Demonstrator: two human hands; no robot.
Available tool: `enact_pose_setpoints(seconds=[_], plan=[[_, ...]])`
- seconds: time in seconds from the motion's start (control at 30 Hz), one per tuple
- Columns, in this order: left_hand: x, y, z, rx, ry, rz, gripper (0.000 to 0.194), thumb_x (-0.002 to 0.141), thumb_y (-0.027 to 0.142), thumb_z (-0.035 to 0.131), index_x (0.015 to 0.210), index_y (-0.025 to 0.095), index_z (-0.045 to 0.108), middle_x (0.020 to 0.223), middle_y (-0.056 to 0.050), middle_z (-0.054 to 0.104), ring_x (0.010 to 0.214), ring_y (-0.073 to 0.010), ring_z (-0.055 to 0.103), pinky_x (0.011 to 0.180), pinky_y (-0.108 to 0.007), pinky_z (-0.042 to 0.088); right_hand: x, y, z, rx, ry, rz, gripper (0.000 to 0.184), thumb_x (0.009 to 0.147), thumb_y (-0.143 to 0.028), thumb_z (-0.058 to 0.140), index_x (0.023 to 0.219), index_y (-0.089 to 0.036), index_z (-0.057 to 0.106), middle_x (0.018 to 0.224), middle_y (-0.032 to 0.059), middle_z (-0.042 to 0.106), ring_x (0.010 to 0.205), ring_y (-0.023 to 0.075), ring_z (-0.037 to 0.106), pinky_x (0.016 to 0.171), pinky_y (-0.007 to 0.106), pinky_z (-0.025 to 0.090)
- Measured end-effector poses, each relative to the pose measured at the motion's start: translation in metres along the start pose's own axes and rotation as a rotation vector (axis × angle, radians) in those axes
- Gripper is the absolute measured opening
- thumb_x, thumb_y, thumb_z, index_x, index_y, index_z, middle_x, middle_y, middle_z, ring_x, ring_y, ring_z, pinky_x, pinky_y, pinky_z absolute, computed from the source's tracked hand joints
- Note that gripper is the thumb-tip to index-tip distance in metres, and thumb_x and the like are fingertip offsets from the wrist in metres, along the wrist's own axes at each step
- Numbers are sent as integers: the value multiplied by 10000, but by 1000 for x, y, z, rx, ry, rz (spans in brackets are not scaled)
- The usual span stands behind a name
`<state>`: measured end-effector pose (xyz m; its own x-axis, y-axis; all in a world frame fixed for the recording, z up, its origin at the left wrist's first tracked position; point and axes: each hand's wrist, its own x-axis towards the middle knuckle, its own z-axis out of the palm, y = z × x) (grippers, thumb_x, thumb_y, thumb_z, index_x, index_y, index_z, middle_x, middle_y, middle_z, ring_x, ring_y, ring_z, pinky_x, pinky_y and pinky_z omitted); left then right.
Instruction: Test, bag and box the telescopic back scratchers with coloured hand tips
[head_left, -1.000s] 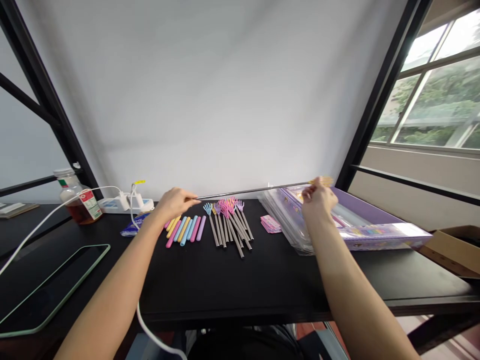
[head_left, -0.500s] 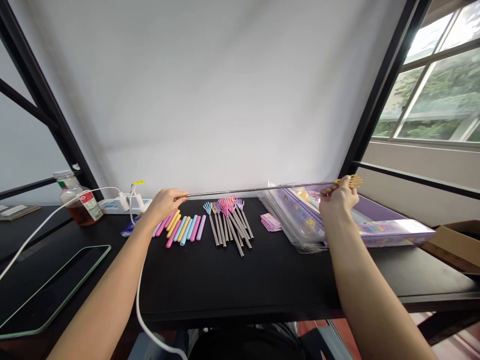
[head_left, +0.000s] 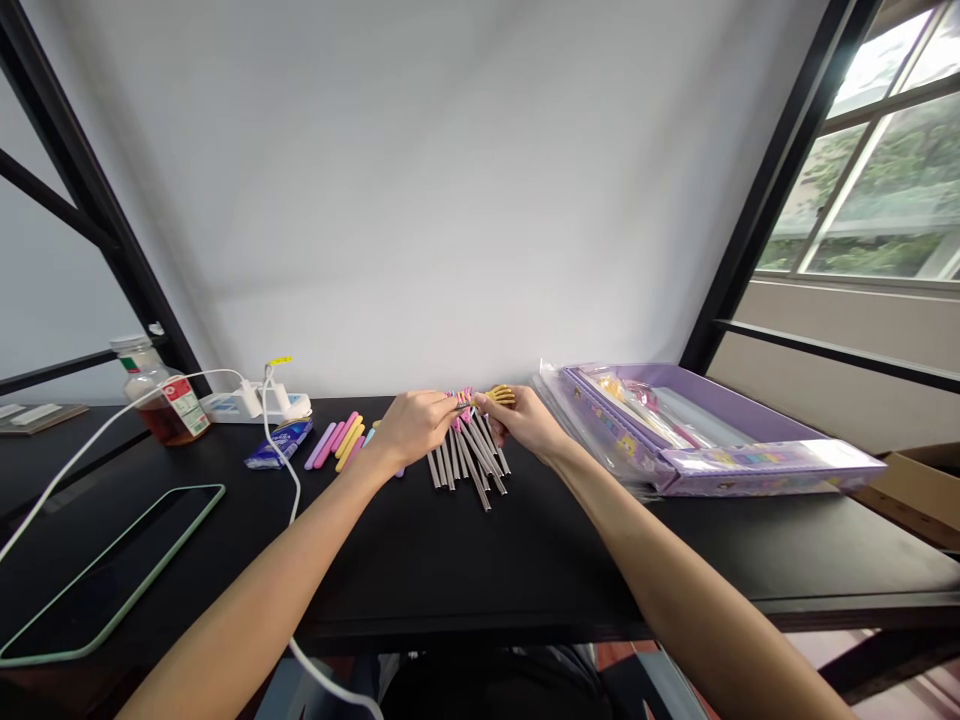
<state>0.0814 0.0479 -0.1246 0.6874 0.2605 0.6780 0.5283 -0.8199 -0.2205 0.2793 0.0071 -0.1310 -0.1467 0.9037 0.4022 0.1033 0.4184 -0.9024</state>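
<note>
Close together above the middle of the black table, my two hands hold one telescopic back scratcher with a yellow claw head (head_left: 502, 394). My left hand (head_left: 414, 428) is closed round its rod end, which is mostly hidden by the fingers. With the fingers pinched just below the claw, my right hand (head_left: 528, 424) grips the other end. Beneath and behind them lies a pile of back scratchers (head_left: 472, 458) with grey metal rods and pink and other coloured heads. Pastel tubes (head_left: 339, 440) in pink, yellow, purple and blue lie to the left, partly covered by my left forearm.
An open purple box (head_left: 765, 470) with wrapped items and clear plastic sleeves (head_left: 559, 425) sits at right. On the left are a phone-like tablet (head_left: 112, 570), a blue packet (head_left: 279, 443), a power strip (head_left: 296, 407), a bottle (head_left: 161, 405) and a white cable (head_left: 294, 490).
The rod, stretched long between my widely spread hands before, is now collapsed short. Both hands have come inward to the middle, still holding the back scratcher.
</note>
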Motion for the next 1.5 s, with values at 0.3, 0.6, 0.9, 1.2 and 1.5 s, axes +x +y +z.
enact_pose_setpoints(seconds=[0.3,0.6,0.9,1.2,1.5], plan=[[9,7,-20,-311,-140,-283,382,1010,410,479,729,194,622,594,22,530,542,-124,442,560,-269,283,7,-14,-45,-63,39,129,679,873,-782,467,844,-136,676,808,135,724,678,195,692,639,293,554],[1,5,-13,-402,-264,-440,401,964,464,493,684,198,602,552,35,410,502,-117,315,554,-281,243,-6,-1,-100,-1344,447,466,305,752,-227,702,1030,-142,795,992,184,755,1003,359,700,818,396,530],[0,6,-12,-446,-262,-426,391,942,467,515,684,201,640,536,26,426,494,-121,310,545,-292,240,-6,-4,-95,-1331,441,544,352,739,-104,616,1037,-171,791,1049,176,740,1007,345,702,761,377,525],[5,17,-15,-1001,-248,-672,442,889,587,601,763,167,663,681,-30,609,568,-135,564,559,-273,441,-7,-20,-83,-1178,578,216,168,739,-223,678,893,-211,744,849,82,754,834,279,694,697,344,461],[7,24,-11,-1747,-115,-691,361,869,500,709,916,147,769,1107,-117,699,1095,-246,634,921,-372,530,-6,-16,-4,-704,84,-500,71,834,-230,643,825,-206,709,854,59,681,797,187,649,743,309,499]])
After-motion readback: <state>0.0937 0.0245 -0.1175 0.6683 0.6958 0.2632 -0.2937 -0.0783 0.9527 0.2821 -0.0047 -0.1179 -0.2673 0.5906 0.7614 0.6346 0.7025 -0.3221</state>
